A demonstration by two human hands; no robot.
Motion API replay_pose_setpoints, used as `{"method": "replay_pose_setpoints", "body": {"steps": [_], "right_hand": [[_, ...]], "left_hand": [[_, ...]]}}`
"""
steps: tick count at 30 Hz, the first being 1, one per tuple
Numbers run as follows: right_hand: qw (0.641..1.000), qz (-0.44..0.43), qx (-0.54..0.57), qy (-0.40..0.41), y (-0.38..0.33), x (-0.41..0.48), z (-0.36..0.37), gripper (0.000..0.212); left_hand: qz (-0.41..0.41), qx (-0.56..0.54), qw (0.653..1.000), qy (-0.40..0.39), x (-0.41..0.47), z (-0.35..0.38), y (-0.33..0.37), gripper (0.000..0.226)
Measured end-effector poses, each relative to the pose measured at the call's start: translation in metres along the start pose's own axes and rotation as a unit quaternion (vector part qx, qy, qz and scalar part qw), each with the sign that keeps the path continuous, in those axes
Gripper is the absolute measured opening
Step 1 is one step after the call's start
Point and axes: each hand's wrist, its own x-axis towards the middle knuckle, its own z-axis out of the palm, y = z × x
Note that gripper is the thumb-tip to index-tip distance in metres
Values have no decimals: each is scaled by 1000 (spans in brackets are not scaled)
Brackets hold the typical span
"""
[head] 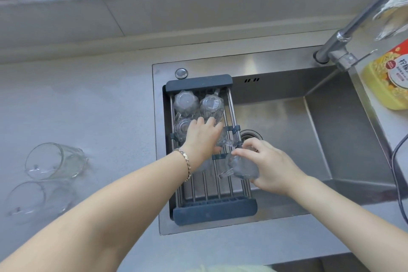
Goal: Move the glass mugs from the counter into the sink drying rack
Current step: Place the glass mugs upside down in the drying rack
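Observation:
A dark-framed drying rack (pixel 215 208) spans the left part of the steel sink. Two glass mugs stand upside down at its far end, one on the left (pixel 185 104) and one on the right (pixel 212 106), with a third (pixel 182 129) just behind my left hand. My left hand (pixel 203 137) grips a mug (pixel 227 142) in the rack's middle. My right hand (pixel 265 165) holds another upturned mug (pixel 241 166) at the rack's right side. Two large glass mugs lie on their sides on the counter at the left, one farther back (pixel 55 161) and one nearer (pixel 37 201).
The sink basin (pixel 287 134) with its drain lies right of the rack. A faucet (pixel 344 40) rises at the back right beside a yellow detergent bottle (pixel 388 79). A black cable (pixel 397 172) hangs at the right edge. The back ledge carries several items.

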Motion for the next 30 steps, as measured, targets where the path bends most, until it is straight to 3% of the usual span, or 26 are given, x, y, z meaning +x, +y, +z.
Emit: {"method": "replay_pose_setpoints", "body": {"steps": [5, 9, 13, 17, 22, 27, 30], "right_hand": [[996, -65, -45, -37, -12, 15, -1, 73], [995, -80, -48, -31, -24, 27, 8, 68], [995, -29, -81, -56, -26, 39, 22, 66], [997, -25, -71, -13, -28, 40, 39, 72], [998, 4, 64, 20, -22, 31, 52, 61], [999, -28, 33, -15, -18, 27, 47, 59], [999, 29, 31, -11, -19, 30, 48, 62]], "left_hand": [[33, -47, 998, 11, -9, 5, -13, 71], [26, -147, 989, 26, -33, 5, -33, 57], [-9, -193, 981, 33, -68, 8, -51, 49], [-32, -184, 982, -6, -96, 16, -57, 50], [-54, -215, 975, -1, -124, 19, -57, 49], [-68, -229, 971, 3, -142, 19, -61, 48], [-79, -238, 968, 10, -148, 17, -64, 46]]}}
